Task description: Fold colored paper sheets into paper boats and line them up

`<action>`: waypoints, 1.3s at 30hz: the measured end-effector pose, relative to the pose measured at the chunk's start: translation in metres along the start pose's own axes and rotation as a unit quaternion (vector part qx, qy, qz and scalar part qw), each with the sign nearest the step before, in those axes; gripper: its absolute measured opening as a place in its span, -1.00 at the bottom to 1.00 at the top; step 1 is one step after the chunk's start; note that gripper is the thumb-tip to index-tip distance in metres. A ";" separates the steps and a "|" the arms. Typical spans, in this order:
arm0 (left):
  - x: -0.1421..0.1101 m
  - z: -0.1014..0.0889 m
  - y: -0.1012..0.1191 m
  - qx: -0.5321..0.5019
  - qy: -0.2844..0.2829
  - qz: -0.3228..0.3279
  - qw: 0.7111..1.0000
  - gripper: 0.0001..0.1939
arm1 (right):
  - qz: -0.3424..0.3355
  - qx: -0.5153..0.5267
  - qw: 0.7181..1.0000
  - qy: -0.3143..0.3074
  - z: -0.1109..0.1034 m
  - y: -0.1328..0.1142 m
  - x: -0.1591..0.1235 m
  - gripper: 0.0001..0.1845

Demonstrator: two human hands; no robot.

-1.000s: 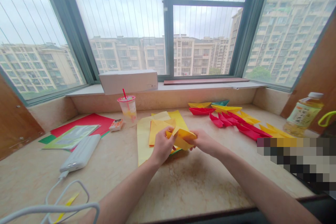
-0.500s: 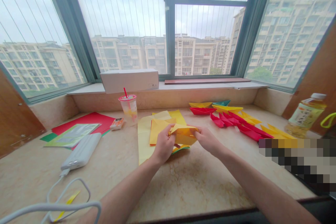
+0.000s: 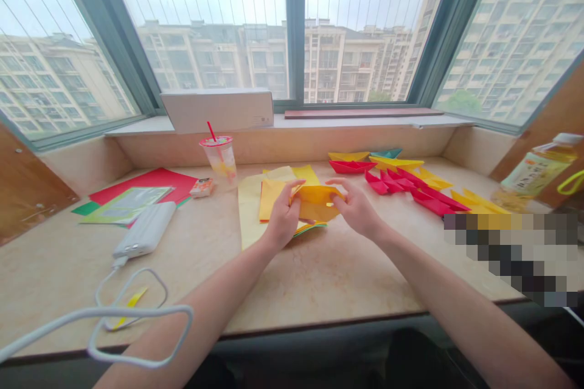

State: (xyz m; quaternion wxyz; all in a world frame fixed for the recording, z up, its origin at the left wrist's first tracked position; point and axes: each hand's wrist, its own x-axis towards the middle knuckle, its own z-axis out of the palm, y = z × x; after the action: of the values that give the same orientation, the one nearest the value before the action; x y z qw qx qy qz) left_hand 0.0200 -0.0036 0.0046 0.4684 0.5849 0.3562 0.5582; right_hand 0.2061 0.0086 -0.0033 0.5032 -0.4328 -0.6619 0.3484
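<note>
Between my hands is a folded piece of yellow paper (image 3: 316,202), held up above the worktop. My left hand (image 3: 283,214) grips its left end, thumb on the near face. On its right end my right hand (image 3: 358,209) pinches it with the thumb, the index finger stretched along the top. Behind and below lie a stack of coloured paper (image 3: 270,202) with yellow on top and a larger pale yellow sheet (image 3: 249,219). Further right, several folded paper boats stand in a group, among them a red boat (image 3: 351,167) and a yellow boat (image 3: 396,163).
At left lie red paper (image 3: 159,179), a plastic packet (image 3: 125,206), a white power bank (image 3: 146,231) and its looping cable (image 3: 137,314). A plastic cup with straw (image 3: 222,161) stands behind a small orange-and-white packet (image 3: 202,188). A drink bottle (image 3: 536,170) is at far right.
My view has tipped downward, showing the worktop's front edge. The yellow paper has turned so its broad side faces me, and my right index finger has lifted along its top.
</note>
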 end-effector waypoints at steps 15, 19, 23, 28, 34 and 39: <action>-0.002 0.003 0.007 -0.066 0.006 -0.009 0.998 -0.73 | 0.001 0.140 0.982 -0.125 -0.009 -0.015 -0.005 -0.35; -0.003 0.002 0.009 -0.085 -0.018 -0.004 0.996 -0.71 | -0.007 0.142 0.986 -0.093 -0.008 -0.015 -0.004 -0.34; -0.003 0.002 0.008 -0.065 -0.031 0.000 0.997 -0.67 | -0.029 0.115 0.993 -0.009 -0.004 -0.014 -0.002 -0.51; 0.000 0.002 0.001 -0.034 -0.009 0.006 0.999 -0.62 | -0.039 0.098 0.993 0.050 -0.004 -0.008 0.003 -0.65; 0.001 0.000 0.001 -0.010 -0.017 0.020 1.000 -0.56 | -0.026 0.106 0.991 0.076 -0.004 -0.004 0.006 -0.63; 0.004 -0.008 0.000 0.086 -0.041 0.022 0.995 -0.55 | -0.055 0.061 0.996 0.043 -0.006 -0.003 0.003 -0.53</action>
State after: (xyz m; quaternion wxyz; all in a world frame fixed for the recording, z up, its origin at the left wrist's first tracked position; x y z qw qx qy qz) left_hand 0.0123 0.0014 0.0051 0.4184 0.6534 0.3699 0.5112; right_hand 0.2111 0.0102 0.0019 0.5751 -0.3792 -0.6396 0.3412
